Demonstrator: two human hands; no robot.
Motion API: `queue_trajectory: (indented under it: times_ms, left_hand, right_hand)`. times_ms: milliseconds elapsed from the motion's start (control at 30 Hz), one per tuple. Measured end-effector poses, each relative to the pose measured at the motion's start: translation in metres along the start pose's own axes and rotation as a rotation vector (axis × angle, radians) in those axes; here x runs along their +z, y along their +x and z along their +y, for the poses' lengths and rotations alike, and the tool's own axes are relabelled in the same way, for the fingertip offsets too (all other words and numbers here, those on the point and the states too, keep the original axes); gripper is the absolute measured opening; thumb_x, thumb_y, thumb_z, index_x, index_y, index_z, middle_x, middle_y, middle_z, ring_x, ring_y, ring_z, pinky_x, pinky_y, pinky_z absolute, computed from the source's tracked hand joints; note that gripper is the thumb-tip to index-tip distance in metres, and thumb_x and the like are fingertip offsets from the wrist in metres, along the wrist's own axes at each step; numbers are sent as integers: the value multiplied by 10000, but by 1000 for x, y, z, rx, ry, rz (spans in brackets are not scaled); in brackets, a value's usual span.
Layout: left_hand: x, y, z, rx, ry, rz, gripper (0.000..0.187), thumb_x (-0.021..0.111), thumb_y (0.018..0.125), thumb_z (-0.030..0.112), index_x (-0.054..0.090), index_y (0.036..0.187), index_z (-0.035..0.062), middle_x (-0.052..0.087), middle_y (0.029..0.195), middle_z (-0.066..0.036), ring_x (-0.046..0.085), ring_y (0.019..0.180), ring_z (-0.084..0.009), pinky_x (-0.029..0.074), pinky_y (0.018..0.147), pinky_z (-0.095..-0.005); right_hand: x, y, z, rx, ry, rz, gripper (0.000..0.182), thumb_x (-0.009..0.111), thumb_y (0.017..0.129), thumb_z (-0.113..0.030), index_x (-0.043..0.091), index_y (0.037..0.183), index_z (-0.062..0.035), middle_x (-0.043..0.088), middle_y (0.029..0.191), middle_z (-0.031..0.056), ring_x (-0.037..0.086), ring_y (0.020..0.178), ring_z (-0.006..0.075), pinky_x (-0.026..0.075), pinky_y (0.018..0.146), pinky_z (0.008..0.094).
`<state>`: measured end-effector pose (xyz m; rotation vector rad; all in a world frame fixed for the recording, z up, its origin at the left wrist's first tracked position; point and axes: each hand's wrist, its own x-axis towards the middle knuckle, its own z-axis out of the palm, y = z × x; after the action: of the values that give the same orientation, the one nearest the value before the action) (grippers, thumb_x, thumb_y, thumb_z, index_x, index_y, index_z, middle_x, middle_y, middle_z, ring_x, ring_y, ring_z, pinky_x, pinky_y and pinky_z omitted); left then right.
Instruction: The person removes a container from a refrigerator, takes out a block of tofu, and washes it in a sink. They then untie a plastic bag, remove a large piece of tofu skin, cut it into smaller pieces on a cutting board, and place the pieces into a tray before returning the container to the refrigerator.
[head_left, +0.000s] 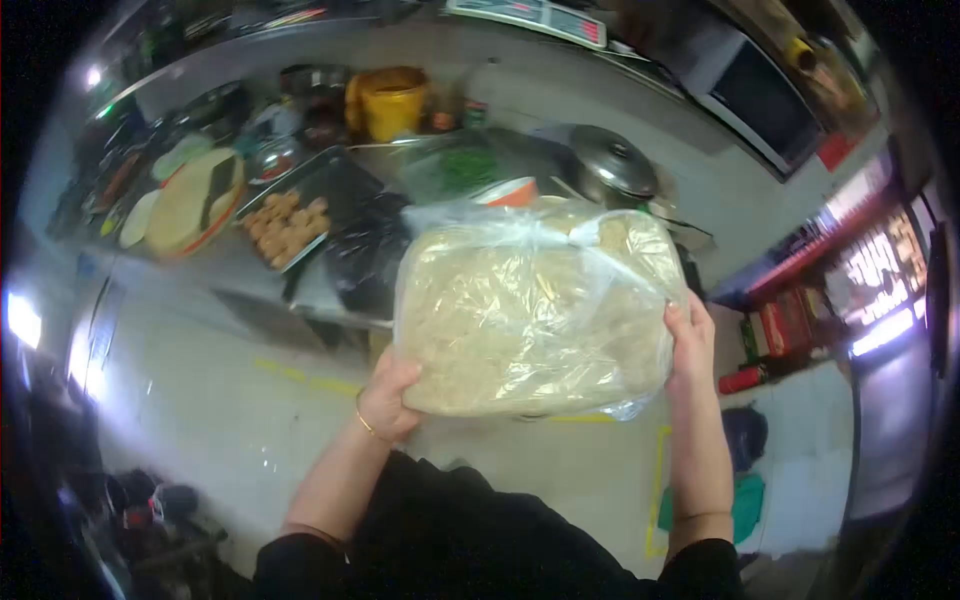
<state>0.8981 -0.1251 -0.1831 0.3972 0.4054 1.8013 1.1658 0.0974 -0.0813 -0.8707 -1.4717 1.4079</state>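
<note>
A wide, pale beige slab or tray with rounded corners (pixel 500 325), wrapped in clear plastic, is held up in front of my body. My left hand (pixel 392 393) grips its lower left corner, the thumb on the near face. On the opposite side, my right hand (pixel 690 340) is closed around the right edge with its thumb on the front. The fingers behind the wrapped tray are mostly hidden. The plastic is bunched and shiny along the top. Just beyond it is a black plastic bag (pixel 365 255) on the counter.
The counter holds a metal tray (pixel 335 178) with several small round brown items (pixel 290 228), a round board (pixel 190 205), a yellow bucket (pixel 392 105), chopped greens (pixel 468 168) and a lidded pot (pixel 612 160). A microwave-like box (pixel 755 100) is upper right. Shelves with red packages (pixel 790 325) stand right.
</note>
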Motion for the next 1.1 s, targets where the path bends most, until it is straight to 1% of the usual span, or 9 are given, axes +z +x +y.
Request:
queue_trajectory:
  times_ms: [133, 200, 333, 400, 500, 600, 667, 867, 1100]
  left_hand:
    - [-54, -81, 29, -10, 141, 168, 617, 679, 796, 136, 427, 1342, -1, 578, 1243, -138, 593, 1119, -264, 512, 936, -428]
    - [-94, -136, 53, -10, 37, 261, 668, 724, 782, 231, 437, 1343, 9, 564, 1268, -141, 567, 1158, -271, 497, 955, -439]
    - [-126, -223, 128, 130, -132, 265, 765, 749, 759, 379, 437, 1361, 24, 543, 1308, -139, 525, 1208, -288, 463, 995, -463]
    - [-161, -279, 157, 210, -94, 401, 782, 744, 757, 411, 436, 1367, 29, 535, 1322, -139, 514, 1220, -294, 453, 1006, -470]
    - [-206, -349, 206, 292, -67, 606, 809, 735, 755, 459, 435, 1377, 38, 523, 1342, -139, 499, 1236, -304, 437, 1022, -480]
    - [-228, -383, 265, 491, -189, 549, 761, 696, 790, 454, 436, 1390, 64, 516, 1360, -134, 501, 1235, -314, 435, 1023, -480]
    - [-261, -404, 295, 528, -232, 549, 724, 675, 809, 446, 443, 1389, 81, 515, 1364, -130, 504, 1234, -316, 435, 1025, -478]
    - [-330, -375, 399, 469, -294, 607, 672, 637, 848, 429, 437, 1399, 100, 523, 1358, -118, 518, 1222, -302, 431, 1026, -479]
    - [-380, -258, 562, 380, -152, 723, 661, 595, 880, 485, 442, 1387, 89, 547, 1311, -105, 544, 1170, -266, 478, 961, -457]
  right_hand:
    - [67, -30, 28, 43, -5, -153, 453, 624, 859, -98, 517, 1276, 44, 614, 1175, 123, 604, 1013, 186, 490, 897, 324]
    - [110, -45, 46, 68, 107, -279, 491, 596, 847, -61, 473, 1309, 53, 598, 1194, 127, 601, 1029, 196, 488, 906, 329]
    - [244, -91, 84, 497, 54, -317, 581, 612, 812, -37, 416, 1355, 27, 590, 1206, 136, 576, 1091, 230, 473, 929, 347]
    - [325, -109, 125, 356, -66, -685, 563, 634, 819, -55, 442, 1342, 25, 583, 1228, 141, 562, 1115, 230, 450, 951, 344]
    - [454, -128, 174, 359, -98, -950, 539, 642, 833, -71, 459, 1327, 41, 576, 1245, 137, 552, 1132, 214, 428, 972, 332]
    - [561, -145, 176, 519, -16, -981, 505, 647, 845, -84, 483, 1304, 47, 579, 1247, 130, 555, 1132, 205, 426, 977, 328]
    - [611, -152, 178, 445, -11, -1035, 509, 657, 851, -108, 484, 1305, 42, 588, 1235, 128, 566, 1115, 201, 438, 961, 324]
    - [722, -116, 190, 437, -85, -1043, 528, 651, 857, -110, 464, 1326, 42, 587, 1233, 127, 568, 1102, 183, 449, 945, 313]
    - [871, -5, 225, 426, 19, -978, 552, 634, 859, -108, 440, 1349, 58, 581, 1237, 143, 575, 1069, 192, 456, 921, 309]
